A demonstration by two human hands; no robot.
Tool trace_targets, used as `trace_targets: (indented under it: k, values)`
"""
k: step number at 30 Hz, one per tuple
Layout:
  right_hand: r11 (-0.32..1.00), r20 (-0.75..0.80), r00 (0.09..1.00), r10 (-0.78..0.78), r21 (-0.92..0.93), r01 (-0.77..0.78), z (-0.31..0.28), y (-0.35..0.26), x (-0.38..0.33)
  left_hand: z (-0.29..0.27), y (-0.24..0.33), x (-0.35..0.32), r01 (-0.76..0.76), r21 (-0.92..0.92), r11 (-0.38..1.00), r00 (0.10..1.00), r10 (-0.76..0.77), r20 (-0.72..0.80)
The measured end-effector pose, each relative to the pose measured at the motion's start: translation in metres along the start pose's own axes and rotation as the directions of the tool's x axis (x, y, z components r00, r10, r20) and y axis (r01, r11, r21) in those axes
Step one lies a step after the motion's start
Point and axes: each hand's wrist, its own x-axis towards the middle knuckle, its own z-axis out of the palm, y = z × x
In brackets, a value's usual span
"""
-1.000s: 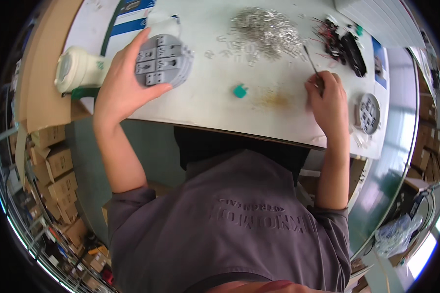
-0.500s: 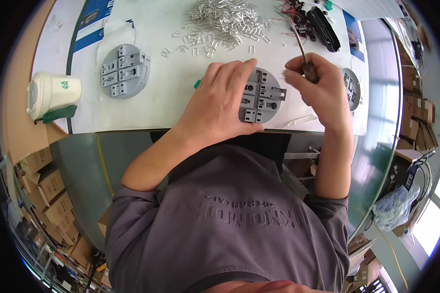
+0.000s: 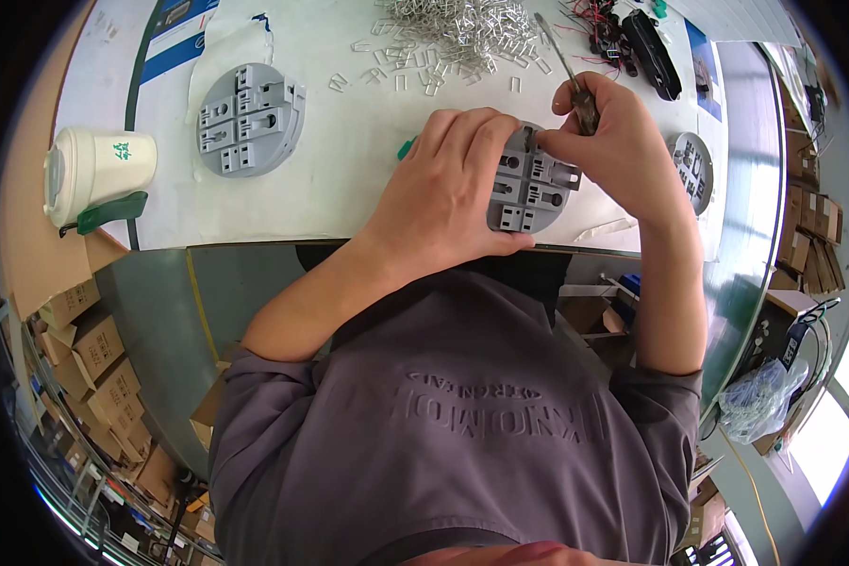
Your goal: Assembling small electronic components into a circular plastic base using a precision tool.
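Observation:
My left hand (image 3: 448, 179) is wrapped round the left side of a round grey plastic base (image 3: 528, 196), its thumb at the near edge. Raised slotted blocks cover the base, and a bracket-like piece juts out at its right. A screwdriver (image 3: 586, 113) is gripped in my right hand (image 3: 627, 156), its thin shaft slanting up and to the left, away from the base. The right thumb and fingertips come down at the base's upper blocks; whether they pinch a small part there is hidden. A similar grey base (image 3: 250, 123) lies apart to the left.
A pile of bent U-shaped metal clips (image 3: 467, 33) spreads at the far side. Right of it are red and black wires (image 3: 606, 42) and a black case (image 3: 651, 55). Another round grey part (image 3: 692, 172) lies at the right, a cream lidded cup (image 3: 104, 174) at the left.
My right hand has come in to the base, its fingertips now at the upper blocks, still holding the screwdriver. My left hand keeps its hold. The whole view has shifted slightly.

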Motion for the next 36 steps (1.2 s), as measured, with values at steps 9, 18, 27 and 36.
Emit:
trace_targets:
  k: [9, 18, 27, 36]
  values:
    - [0.999, -0.078, 0.997, 0.016, -0.049, -0.020, 0.006, 0.000, 0.000, 0.001, -0.002, 0.000, 0.001, -0.001, 1.000, 1.000, -0.001, 0.016]
    - [0.945, -0.234, 0.927, -0.294, -0.220, 0.244, 0.013, 0.028, -0.027, -0.021, 0.002, 0.002, -0.028, -0.016, 0.999, 0.999, 0.028, -0.035]
    - [0.805, -0.230, 0.793, -0.564, -0.367, 0.466, 0.040, 0.067, -0.036, -0.049, -0.033, -0.034, 0.118, 0.165, 0.979, 0.985, -0.096, -0.141]
    - [0.748, -0.159, 0.853, -0.496, -0.578, 0.327, 0.049, 0.049, -0.052, -0.049, -0.030, -0.022, 0.093, 0.173, 0.981, 0.972, -0.051, -0.229]
